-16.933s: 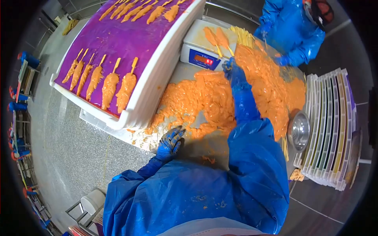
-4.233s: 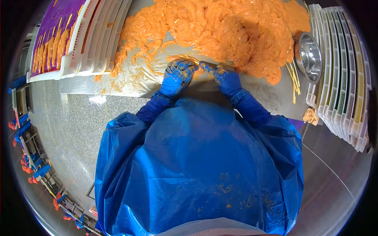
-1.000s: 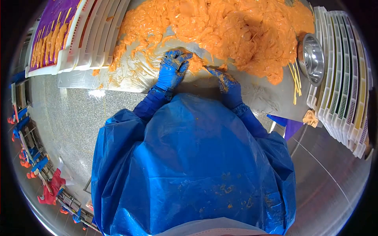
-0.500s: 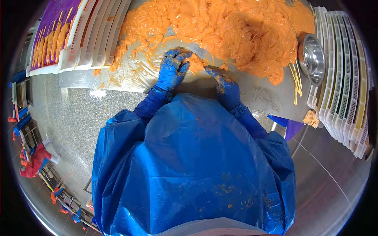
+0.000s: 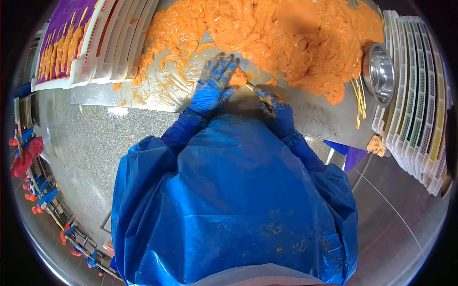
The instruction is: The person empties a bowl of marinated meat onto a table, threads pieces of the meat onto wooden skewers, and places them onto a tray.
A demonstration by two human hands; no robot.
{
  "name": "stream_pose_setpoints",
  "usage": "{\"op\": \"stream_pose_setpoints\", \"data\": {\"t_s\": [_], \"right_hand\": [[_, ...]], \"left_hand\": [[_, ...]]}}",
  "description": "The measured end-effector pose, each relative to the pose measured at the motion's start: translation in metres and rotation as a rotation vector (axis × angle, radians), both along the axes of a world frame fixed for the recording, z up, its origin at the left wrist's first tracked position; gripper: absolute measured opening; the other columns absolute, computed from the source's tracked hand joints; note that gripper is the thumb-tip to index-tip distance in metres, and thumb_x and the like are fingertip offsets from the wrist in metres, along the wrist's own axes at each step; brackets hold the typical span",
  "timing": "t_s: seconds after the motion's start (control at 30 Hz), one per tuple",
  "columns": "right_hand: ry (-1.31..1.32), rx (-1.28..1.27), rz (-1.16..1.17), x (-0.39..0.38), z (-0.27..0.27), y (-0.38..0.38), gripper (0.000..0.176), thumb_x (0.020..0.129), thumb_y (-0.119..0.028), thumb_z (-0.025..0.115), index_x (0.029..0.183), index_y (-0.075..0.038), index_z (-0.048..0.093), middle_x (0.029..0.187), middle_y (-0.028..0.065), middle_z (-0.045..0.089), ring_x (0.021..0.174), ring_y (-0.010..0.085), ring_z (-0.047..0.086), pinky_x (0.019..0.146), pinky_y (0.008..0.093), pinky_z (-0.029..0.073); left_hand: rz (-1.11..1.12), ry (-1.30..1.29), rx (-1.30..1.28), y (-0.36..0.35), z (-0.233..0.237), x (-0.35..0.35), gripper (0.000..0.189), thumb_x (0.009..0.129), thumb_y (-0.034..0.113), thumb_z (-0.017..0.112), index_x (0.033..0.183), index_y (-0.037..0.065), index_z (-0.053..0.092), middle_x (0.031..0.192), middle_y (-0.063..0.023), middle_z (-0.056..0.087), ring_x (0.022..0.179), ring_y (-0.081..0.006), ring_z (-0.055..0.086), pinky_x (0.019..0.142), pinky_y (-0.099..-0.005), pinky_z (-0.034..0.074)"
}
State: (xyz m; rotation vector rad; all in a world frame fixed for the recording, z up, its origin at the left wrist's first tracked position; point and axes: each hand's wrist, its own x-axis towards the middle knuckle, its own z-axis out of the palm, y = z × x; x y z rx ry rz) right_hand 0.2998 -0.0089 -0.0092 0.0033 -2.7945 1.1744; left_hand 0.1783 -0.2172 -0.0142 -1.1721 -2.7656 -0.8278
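In the head view my left hand, in a smeared blue glove, is open with its fingers stretched forward over the metal table. Just right of its fingers lies a small piece of orange marinated meat. My right hand, gloved too, is closed around a thin wooden skewer. The skewer's front end points up-left and meets the meat piece; how deep it goes is hidden. Beyond both hands spreads a large heap of the same orange meat.
Loose skewers lie at the right beside a steel bowl. Stacked white trays stand far right. More trays stand at left, the top one bearing skewered meat on a purple sheet. Other people are at far left.
My left hand's curled fingers have lifted off the meat piece and straightened out. The skewer shows more clearly at my right fingertips. A person in red at far left has moved up the view.
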Motion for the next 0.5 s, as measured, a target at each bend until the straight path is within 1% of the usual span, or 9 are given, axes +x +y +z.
{"op": "stream_pose_setpoints", "data": {"t_s": [0.03, 0.1, 0.13, 0.23, 0.3, 0.4, 0.5], "right_hand": [[-0.004, 0.002, 0.001, 0.001, 0.000, 0.001, 0.036, 0.089, -0.010, 0.059, 0.124, -0.015, 0.063, 0.111, 0.0116, 0.068, 0.101, 0.0297, 0.065, 0.083, 0.0397, 0.053], [-0.097, 0.028, 0.015, -0.001, -0.001, 0.001, 0.035, 0.089, -0.011, 0.059, 0.124, -0.016, 0.063, 0.110, 0.0112, 0.068, 0.101, 0.0298, 0.065, 0.084, 0.0394, 0.054], [-0.095, 0.027, 0.018, -0.002, -0.004, 0.000, 0.035, 0.089, -0.011, 0.059, 0.124, -0.016, 0.063, 0.110, 0.0112, 0.068, 0.101, 0.0298, 0.065, 0.084, 0.0394, 0.054], [-0.020, 0.065, 0.070, -0.008, -0.012, -0.003, 0.035, 0.089, -0.011, 0.059, 0.123, -0.016, 0.064, 0.110, 0.0117, 0.068, 0.100, 0.0299, 0.066, 0.082, 0.0396, 0.054], [0.052, 0.012, 0.091, -0.016, -0.012, -0.006, 0.034, 0.088, -0.012, 0.060, 0.121, -0.016, 0.065, 0.108, 0.0122, 0.069, 0.096, 0.0304, 0.067, 0.078, 0.0404, 0.055], [0.083, 0.014, 0.062, -0.018, -0.024, -0.009, 0.032, 0.087, -0.013, 0.061, 0.119, -0.016, 0.066, 0.106, 0.0123, 0.069, 0.093, 0.0302, 0.067, 0.077, 0.0407, 0.055], [0.085, 0.013, 0.059, -0.020, -0.021, -0.010, 0.032, 0.087, -0.014, 0.062, 0.118, -0.015, 0.067, 0.105, 0.0121, 0.069, 0.092, 0.0302, 0.068, 0.077, 0.0405, 0.055]], "left_hand": [[-0.021, -0.042, -0.084, 0.005, -0.007, 0.003, 0.077, 0.088, 0.040, 0.061, 0.152, 0.013, 0.027, 0.154, -0.0162, 0.029, 0.144, -0.0353, 0.024, 0.117, -0.0499, 0.017], [-0.021, -0.071, -0.061, 0.005, -0.014, 0.005, 0.080, 0.086, 0.042, 0.062, 0.151, 0.012, 0.027, 0.154, -0.0167, 0.029, 0.144, -0.0355, 0.024, 0.117, -0.0497, 0.017], [-0.022, -0.095, -0.040, 0.005, -0.013, 0.005, 0.082, 0.085, 0.043, 0.064, 0.151, 0.011, 0.027, 0.154, -0.0172, 0.030, 0.144, -0.0356, 0.023, 0.117, -0.0495, 0.017], [-0.033, -0.080, -0.055, 0.006, -0.016, 0.005, 0.088, 0.082, 0.044, 0.066, 0.151, 0.009, 0.026, 0.154, -0.0180, 0.029, 0.143, -0.0361, 0.024, 0.117, -0.0496, 0.016], [-0.043, -0.081, -0.072, 0.005, -0.014, 0.006, 0.088, 0.081, 0.043, 0.067, 0.151, 0.008, 0.025, 0.153, -0.0187, 0.029, 0.143, -0.0366, 0.024, 0.117, -0.0496, 0.016], [-0.052, -0.078, -0.083, 0.005, -0.014, 0.006, 0.090, 0.080, 0.041, 0.068, 0.151, 0.007, 0.024, 0.153, -0.0196, 0.028, 0.143, -0.0375, 0.024, 0.117, -0.0496, 0.016], [-0.057, -0.077, -0.075, 0.005, -0.013, 0.008, 0.090, 0.080, 0.039, 0.069, 0.151, 0.006, 0.024, 0.154, -0.0201, 0.027, 0.143, -0.0382, 0.023, 0.117, -0.0496, 0.016]]}}
